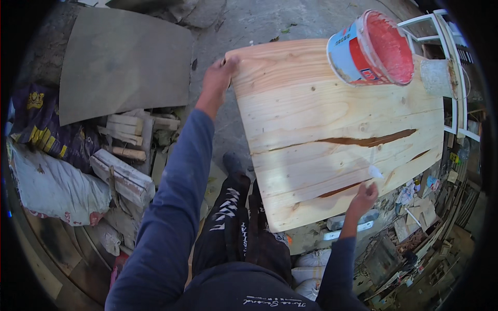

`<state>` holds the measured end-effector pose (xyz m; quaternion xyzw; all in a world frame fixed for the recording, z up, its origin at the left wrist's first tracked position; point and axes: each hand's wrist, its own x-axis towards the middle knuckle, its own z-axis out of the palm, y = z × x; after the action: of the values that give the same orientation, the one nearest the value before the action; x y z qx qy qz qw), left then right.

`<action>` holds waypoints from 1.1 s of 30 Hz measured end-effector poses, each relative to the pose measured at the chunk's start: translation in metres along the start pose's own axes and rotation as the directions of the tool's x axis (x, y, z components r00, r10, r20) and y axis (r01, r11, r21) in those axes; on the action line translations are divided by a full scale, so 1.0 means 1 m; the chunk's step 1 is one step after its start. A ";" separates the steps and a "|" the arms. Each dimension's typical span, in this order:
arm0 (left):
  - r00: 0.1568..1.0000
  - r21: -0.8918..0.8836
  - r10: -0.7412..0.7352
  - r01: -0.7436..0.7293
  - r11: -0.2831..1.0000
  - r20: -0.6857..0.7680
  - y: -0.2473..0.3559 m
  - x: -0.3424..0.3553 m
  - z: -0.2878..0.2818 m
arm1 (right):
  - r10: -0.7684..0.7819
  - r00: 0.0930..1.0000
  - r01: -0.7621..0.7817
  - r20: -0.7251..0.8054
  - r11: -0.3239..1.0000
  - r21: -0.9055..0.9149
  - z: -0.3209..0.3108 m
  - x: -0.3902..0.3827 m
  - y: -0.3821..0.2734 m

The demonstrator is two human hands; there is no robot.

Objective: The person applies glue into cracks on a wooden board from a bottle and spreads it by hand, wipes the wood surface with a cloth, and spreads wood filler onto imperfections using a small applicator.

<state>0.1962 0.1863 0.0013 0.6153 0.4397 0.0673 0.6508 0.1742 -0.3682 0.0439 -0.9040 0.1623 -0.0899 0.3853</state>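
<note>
My left hand [222, 72] grips the top left corner of a pale wooden board [280, 114], which has long brown gaps or streaks along its grain. My right hand [364, 197] is over the board's lower right part, fingers bent, near a small whitish blurred piece [375, 171]; whether it holds this is hard to tell. A blue, white and red bucket [347, 54], coated inside with pinkish paste, stands near the board's far edge. Beside it is a whitish cylinder [436, 78].
A white frame [461, 124] stands at the right. At the left lie a flat grey sheet [124, 57], wood offcuts [124, 129], dark printed sacks [52, 129] and a white sack [57, 186]. Mixed scrap [415, 228] lies below the board on the right. My legs are under my arms.
</note>
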 end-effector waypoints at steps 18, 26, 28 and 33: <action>0.980 0.180 0.098 -0.067 0.981 -0.172 -0.023 -0.024 -0.028 | -0.126 0.474 0.389 0.872 0.918 -0.079 0.242 0.233 -0.318; 0.975 -0.010 -0.214 0.215 0.977 0.052 -0.015 0.008 -0.074 | 0.141 0.621 -0.348 0.771 0.931 0.110 0.199 0.275 -0.240; 0.991 0.046 -0.095 0.091 0.995 0.089 0.010 0.022 -0.075 | 0.156 0.630 -0.351 0.761 0.931 0.100 0.201 0.269 -0.246; 0.939 0.326 0.166 -0.265 0.907 0.301 0.057 0.059 -0.062 | 0.172 0.646 -0.355 0.744 0.930 0.093 0.197 0.266 -0.255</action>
<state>0.2170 0.2825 0.0305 0.7729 0.2815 -0.0258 0.5680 0.5359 -0.1676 0.1036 -0.7801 0.1160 0.3135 0.5288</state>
